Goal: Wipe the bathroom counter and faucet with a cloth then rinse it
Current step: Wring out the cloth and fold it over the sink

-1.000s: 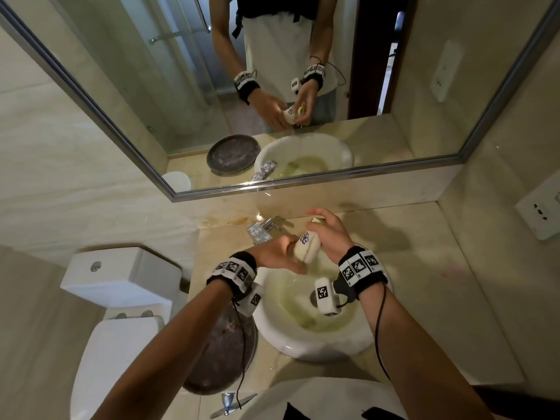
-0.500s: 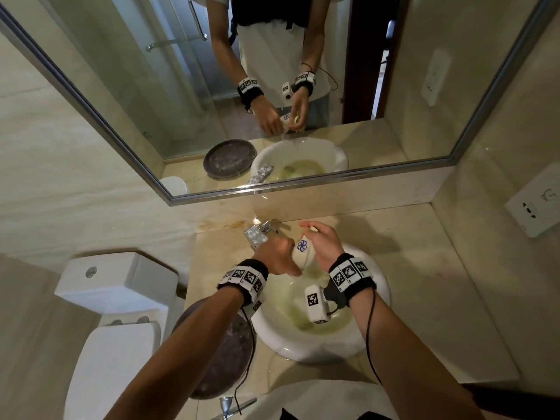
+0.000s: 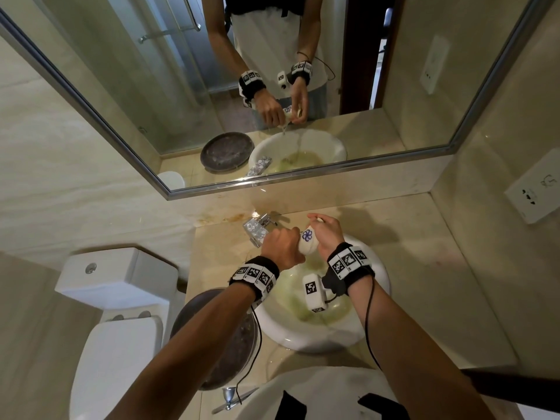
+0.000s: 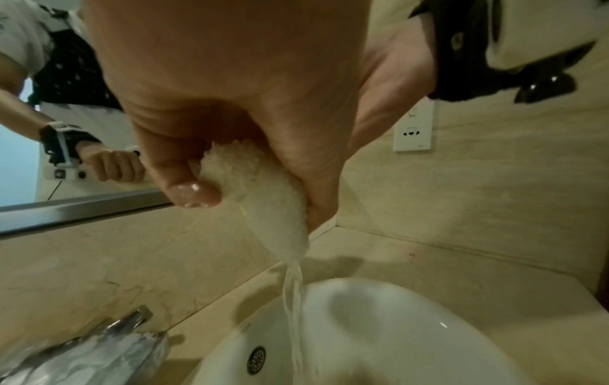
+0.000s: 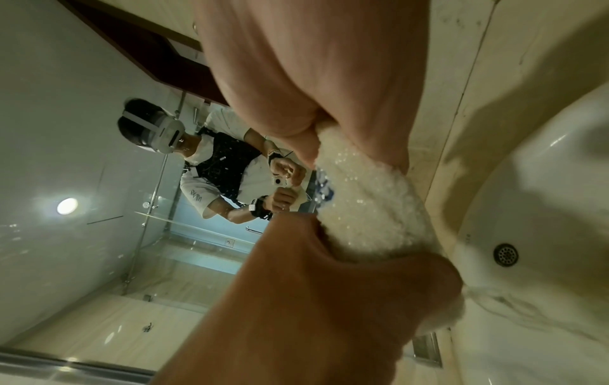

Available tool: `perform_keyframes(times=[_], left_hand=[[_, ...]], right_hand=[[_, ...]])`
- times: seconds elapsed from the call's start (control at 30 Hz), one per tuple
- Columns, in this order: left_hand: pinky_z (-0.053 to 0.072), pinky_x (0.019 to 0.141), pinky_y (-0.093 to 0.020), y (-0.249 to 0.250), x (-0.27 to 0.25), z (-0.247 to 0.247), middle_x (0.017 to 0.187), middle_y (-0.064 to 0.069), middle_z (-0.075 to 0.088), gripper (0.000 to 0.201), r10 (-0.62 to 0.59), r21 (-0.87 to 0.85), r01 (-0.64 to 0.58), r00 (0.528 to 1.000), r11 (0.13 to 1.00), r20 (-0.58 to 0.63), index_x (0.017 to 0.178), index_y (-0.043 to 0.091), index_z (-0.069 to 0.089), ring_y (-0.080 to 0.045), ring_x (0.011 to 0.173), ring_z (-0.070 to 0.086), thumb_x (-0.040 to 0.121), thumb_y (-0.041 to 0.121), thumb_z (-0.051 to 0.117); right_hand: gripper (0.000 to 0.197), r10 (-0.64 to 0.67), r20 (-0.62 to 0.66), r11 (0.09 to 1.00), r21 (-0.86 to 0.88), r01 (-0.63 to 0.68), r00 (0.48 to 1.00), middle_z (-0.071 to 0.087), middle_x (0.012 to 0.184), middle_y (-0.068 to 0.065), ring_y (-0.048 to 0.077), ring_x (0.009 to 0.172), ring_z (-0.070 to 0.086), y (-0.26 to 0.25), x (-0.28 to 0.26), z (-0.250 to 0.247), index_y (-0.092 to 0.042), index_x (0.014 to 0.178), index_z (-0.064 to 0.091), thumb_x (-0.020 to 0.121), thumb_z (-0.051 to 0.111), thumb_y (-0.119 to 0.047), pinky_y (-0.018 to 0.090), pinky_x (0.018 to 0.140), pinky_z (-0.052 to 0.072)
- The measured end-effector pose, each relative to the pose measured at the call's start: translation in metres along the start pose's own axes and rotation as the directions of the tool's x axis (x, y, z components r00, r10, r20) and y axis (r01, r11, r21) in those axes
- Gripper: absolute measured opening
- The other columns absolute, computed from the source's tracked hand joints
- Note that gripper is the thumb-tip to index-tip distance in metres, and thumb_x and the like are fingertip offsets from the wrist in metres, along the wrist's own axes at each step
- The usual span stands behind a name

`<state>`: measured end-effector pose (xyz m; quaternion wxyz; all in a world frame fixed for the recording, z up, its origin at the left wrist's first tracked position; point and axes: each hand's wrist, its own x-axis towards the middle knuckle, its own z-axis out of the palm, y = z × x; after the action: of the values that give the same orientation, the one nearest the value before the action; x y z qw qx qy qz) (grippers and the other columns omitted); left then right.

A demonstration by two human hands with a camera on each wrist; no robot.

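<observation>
Both fists are clamped on a fluffy white cloth (image 3: 308, 241) twisted into a roll between them, the left hand (image 3: 280, 247) on its left end and the right hand (image 3: 325, 233) on its right, above the far side of the round white basin (image 3: 375, 301). Only the left wrist view shows a thin stream of water (image 4: 293, 312) running from the cloth's tip into the basin. A blue pinwheel print marks the cloth; the angular chrome faucet (image 3: 257, 228) stands just left.

No readable words or numbers — only black-and-white square marker codes on the wristbands (image 3: 348, 259).
</observation>
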<state>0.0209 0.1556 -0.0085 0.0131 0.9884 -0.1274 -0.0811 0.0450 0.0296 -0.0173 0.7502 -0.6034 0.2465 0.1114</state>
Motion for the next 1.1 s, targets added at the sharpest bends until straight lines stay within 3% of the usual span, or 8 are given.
perform_keyframes(times=[0.1, 0.2, 0.3, 0.47, 0.67, 0.77, 1.0, 1.1], left_hand=[[0.037, 0.059, -0.029, 0.001, 0.000, 0.001, 0.091, -0.006, 0.070, 0.043, -0.002, -0.014, 0.002, 0.999, 1.000, 0.032, 0.102, 0.014, 0.062, -0.029, 0.079, 0.065, 0.071, 0.041, 0.076], [0.047, 0.061, -0.030, -0.004, 0.001, 0.003, 0.089, -0.004, 0.069, 0.047, 0.029, -0.269, 0.009, 0.990, 0.963, 0.136, 0.100, 0.014, 0.062, -0.024, 0.078, 0.064, 0.067, 0.039, 0.085], [0.045, 0.062, -0.024, -0.015, 0.001, -0.003, 0.086, 0.003, 0.063, 0.038, 0.149, -0.560, 0.032, 0.950, 0.828, 0.275, 0.089, 0.019, 0.060, -0.015, 0.074, 0.057, 0.069, 0.031, 0.089], [0.056, 0.076, -0.031, -0.030, 0.000, -0.013, 0.111, -0.001, 0.065, 0.056, 0.178, -0.789, 0.184, 0.921, 0.586, 0.348, 0.118, 0.015, 0.064, -0.021, 0.098, 0.065, 0.069, 0.020, 0.090], [0.048, 0.104, -0.045, -0.040, -0.005, -0.026, 0.141, -0.009, 0.058, 0.066, 0.474, -0.874, 0.362, 0.737, 0.324, 0.481, 0.145, 0.015, 0.049, -0.030, 0.128, 0.057, 0.086, 0.006, 0.076], [0.038, 0.112, -0.052, -0.042, -0.009, -0.026, 0.142, -0.015, 0.055, 0.064, 0.533, -0.885, 0.321, 0.709, 0.338, 0.461, 0.144, 0.012, 0.050, -0.035, 0.133, 0.051, 0.086, -0.002, 0.073], [0.045, 0.107, -0.052, -0.032, -0.014, -0.033, 0.124, -0.006, 0.069, 0.045, 0.457, -0.829, 0.230, 0.744, 0.510, 0.488, 0.123, 0.011, 0.068, -0.027, 0.117, 0.062, 0.080, 0.009, 0.082], [0.045, 0.108, -0.040, -0.029, -0.015, -0.035, 0.120, -0.002, 0.070, 0.047, 0.384, -0.792, 0.211, 0.785, 0.573, 0.487, 0.120, 0.018, 0.069, -0.022, 0.116, 0.061, 0.076, 0.018, 0.086]], right_hand=[[0.026, 0.026, -0.017, 1.000, -0.010, -0.026, 1.000, 0.061, 0.086, 0.008, 0.025, 0.083, 0.057, 0.002, 0.002, 0.000, -0.016, 0.084, 0.069, 0.097, 0.053, -0.001, 0.040, 0.085, 0.052], [0.025, 0.053, 0.010, 0.999, 0.005, -0.053, 0.999, 0.061, 0.082, 0.013, 0.025, 0.073, 0.058, -0.003, 0.002, -0.006, -0.013, 0.084, 0.068, 0.096, 0.052, 0.002, 0.036, 0.076, 0.051], [0.022, 0.076, 0.073, 0.996, 0.040, -0.079, 0.994, 0.062, 0.080, 0.015, 0.024, 0.069, 0.061, -0.016, 0.000, -0.017, -0.008, 0.092, 0.067, 0.092, 0.053, 0.009, 0.035, 0.068, 0.053], [0.019, -0.004, 0.314, 0.990, 0.136, -0.040, 0.950, 0.056, 0.073, 0.014, 0.025, 0.064, 0.056, -0.032, -0.006, -0.032, -0.010, 0.095, 0.066, 0.085, 0.066, 0.006, 0.035, 0.065, 0.047], [0.016, -0.074, 0.470, 0.973, 0.227, -0.039, 0.880, 0.047, 0.066, 0.007, 0.018, 0.058, 0.049, -0.044, -0.018, -0.034, -0.015, 0.085, 0.059, 0.088, 0.074, -0.013, 0.032, 0.059, 0.044], [0.022, -0.108, 0.501, 0.962, 0.270, -0.037, 0.859, 0.040, 0.062, 0.002, 0.016, 0.055, 0.044, -0.047, -0.022, -0.033, -0.015, 0.081, 0.053, 0.091, 0.071, -0.018, 0.032, 0.059, 0.039], [0.031, -0.163, 0.526, 0.962, 0.272, 0.017, 0.835, 0.031, 0.055, 0.004, 0.019, 0.052, 0.035, -0.043, -0.029, -0.022, -0.014, 0.073, 0.046, 0.095, 0.067, -0.020, 0.034, 0.056, 0.040], [0.031, -0.169, 0.481, 0.967, 0.251, 0.050, 0.860, 0.032, 0.053, 0.005, 0.020, 0.049, 0.036, -0.042, -0.031, -0.016, -0.014, 0.072, 0.047, 0.095, 0.067, -0.019, 0.033, 0.053, 0.040]])
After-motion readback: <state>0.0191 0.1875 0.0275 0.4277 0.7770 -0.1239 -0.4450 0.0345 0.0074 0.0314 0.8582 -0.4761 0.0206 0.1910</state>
